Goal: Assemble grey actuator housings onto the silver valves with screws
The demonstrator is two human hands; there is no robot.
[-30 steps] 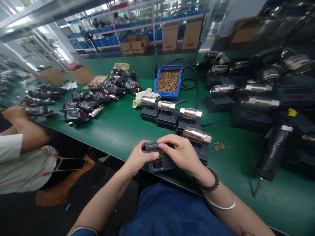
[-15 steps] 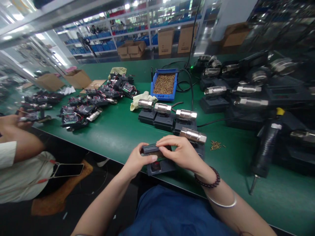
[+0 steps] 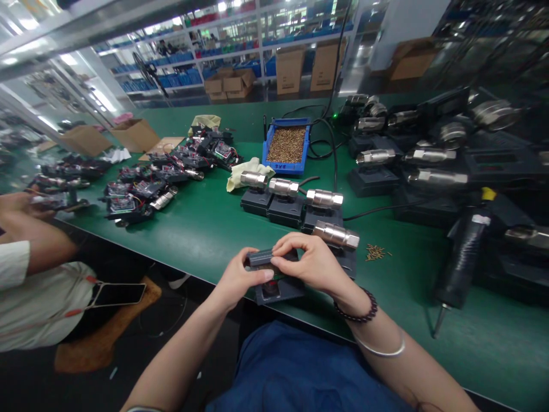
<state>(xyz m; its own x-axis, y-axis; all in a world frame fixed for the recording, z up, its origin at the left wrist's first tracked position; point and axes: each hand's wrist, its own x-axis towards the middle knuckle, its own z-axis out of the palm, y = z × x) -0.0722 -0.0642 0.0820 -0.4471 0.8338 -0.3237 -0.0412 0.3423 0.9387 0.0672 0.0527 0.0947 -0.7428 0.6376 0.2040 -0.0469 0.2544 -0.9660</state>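
Both my hands hold a small dark flat cover part [image 3: 262, 257] at the near edge of the green bench [image 3: 214, 223]. My left hand [image 3: 238, 278] grips its left end with the thumb on top. My right hand [image 3: 309, 264] pinches its right end with curled fingers. The part sits just above a dark grey housing [image 3: 278, 292] lying on the bench. A metal cylinder fitting [image 3: 335, 234] on another housing lies right behind my right hand.
Three more grey housings with metal fittings [image 3: 291, 197] stand in a row behind. A blue tray of brass screws [image 3: 286, 146], loose screws [image 3: 376, 252], an electric screwdriver [image 3: 461, 266], circuit assemblies [image 3: 141, 191] and a co-worker's arm [image 3: 30, 229] at left.
My right fingers have shifted slightly along the cover part. The view moved a little; the co-worker's hands at left drew back toward the edge.
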